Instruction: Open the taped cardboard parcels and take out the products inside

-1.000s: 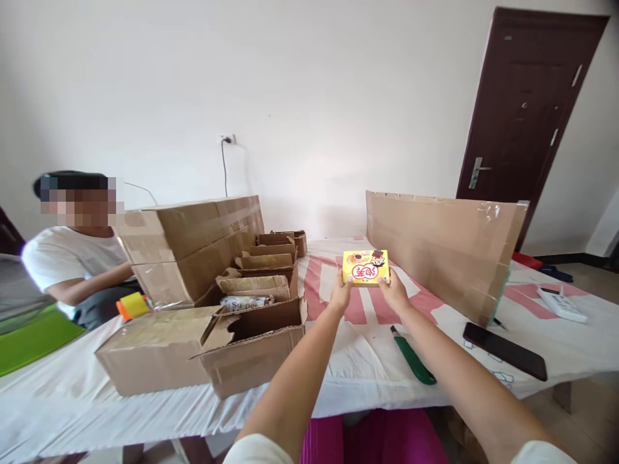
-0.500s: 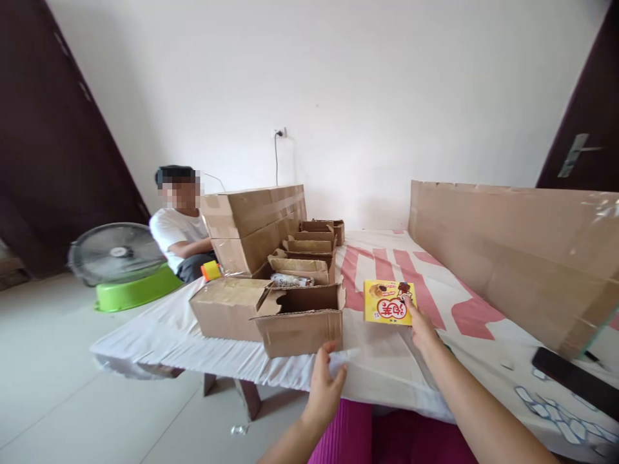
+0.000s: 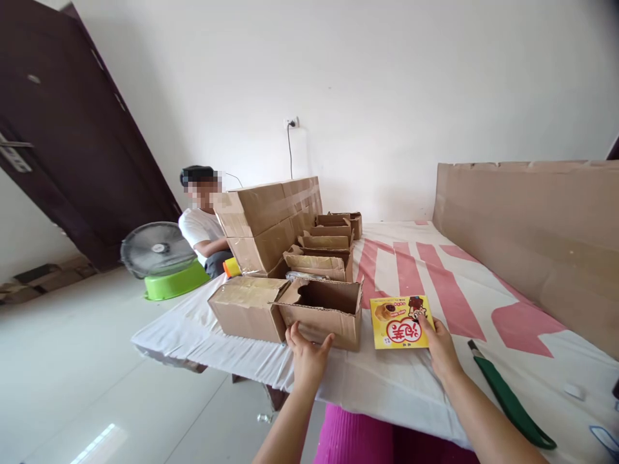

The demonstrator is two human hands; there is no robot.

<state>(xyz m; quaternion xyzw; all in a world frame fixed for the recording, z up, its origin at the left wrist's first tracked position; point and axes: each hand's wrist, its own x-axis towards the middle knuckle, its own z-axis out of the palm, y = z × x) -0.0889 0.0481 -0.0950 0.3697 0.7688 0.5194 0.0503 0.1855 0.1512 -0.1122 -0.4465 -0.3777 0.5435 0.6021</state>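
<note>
Two hands of ours are at the near edge of the cloth-covered table (image 3: 387, 380), and only one has hold of anything. Our right hand (image 3: 443, 351) grips the yellow box (image 3: 399, 312) by its near right corner, thumb laid on the printed face; from that hand the box reaches out toward ten o'clock, its red lettering facing us. Whether its underside rests on the cloth, we cannot tell. Our left hand (image 3: 308, 357) is spread wide — thumb well apart from the fingers — against the front wall of the nearest open-topped carton (image 3: 333, 330), and the yellow box lies between two and three o'clock from it, just beside that carton. From our left hand, a closed carton (image 3: 247, 312) sits at ten o'clock, and other open-topped cartons line up behind the nearest one, around twelve to one. At four o'clock from our right hand lies a green-handled tool (image 3: 511, 399); toward two stands a cardboard panel (image 3: 527, 241). Another person (image 3: 198, 225) sits past the stacked boxes (image 3: 264, 216), toward our eleven — a fan (image 3: 157, 250) nearby.
</note>
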